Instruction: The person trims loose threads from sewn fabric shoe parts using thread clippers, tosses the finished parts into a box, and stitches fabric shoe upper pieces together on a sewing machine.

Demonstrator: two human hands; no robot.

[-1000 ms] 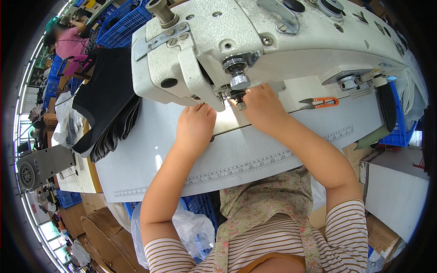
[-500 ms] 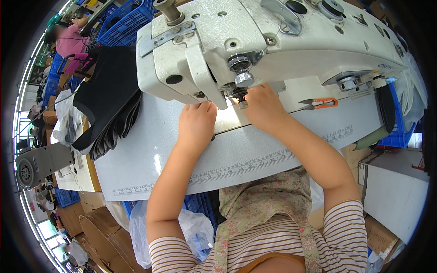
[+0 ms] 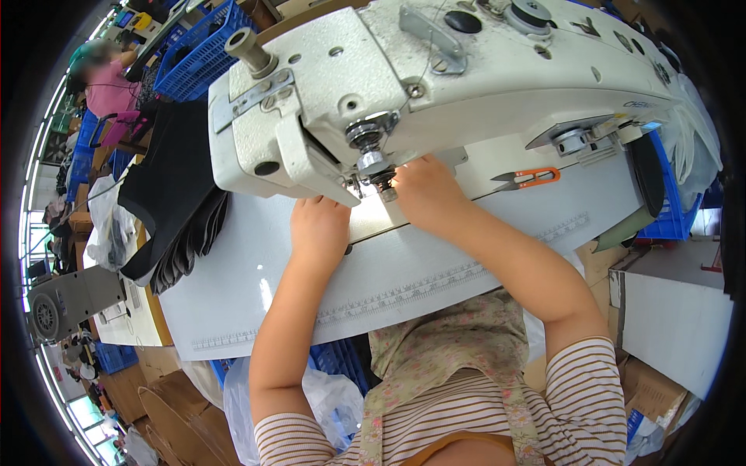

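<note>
A white sewing machine (image 3: 497, 116) stands over the work surface, its head above both my hands. My left hand (image 3: 320, 233) is at the left of the needle area, fingers curled and their tips hidden under the machine head. My right hand (image 3: 430, 194) is bent in beside the tension knob (image 3: 373, 161), on the right of the needle area, its fingertips hidden too. Both hands look closed; whatever lies in them cannot be made out. Orange-handled thread snips (image 3: 536, 178) lie on the machine bed to the right of my right hand.
Black cut pieces (image 3: 167, 171) hang in a stack at the table's left edge. A printed ruler scale (image 3: 404, 297) runs along the pale tabletop (image 3: 241, 287). Blue crates (image 3: 206, 50) stand at the back left. A person in pink (image 3: 111, 89) sits farther off.
The whole view has shifted, so the machine sits a little further left and lower in the picture. Both hands keep almost the same place beside the needle area.
</note>
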